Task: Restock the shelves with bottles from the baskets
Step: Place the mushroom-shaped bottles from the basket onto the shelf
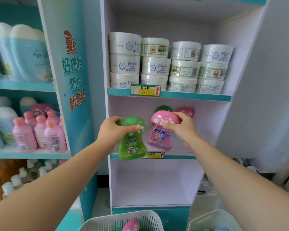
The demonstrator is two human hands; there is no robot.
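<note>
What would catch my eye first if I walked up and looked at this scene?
Two mushroom-capped bottles at the middle shelf: the left hand grips a green bottle, the right hand a pink bottle. Above them, white tubs are stacked three high along the upper shelf. At the bottom edge sit two white baskets, more bottles inside.

Both bare arms reach forward and up from the lower corners, converging toward the middle. The left hand is curled closed with its thumb laid across the front, wrist bent slightly inward. The right hand is likewise closed, thumb pointing left, fingers wrapped behind.
</note>
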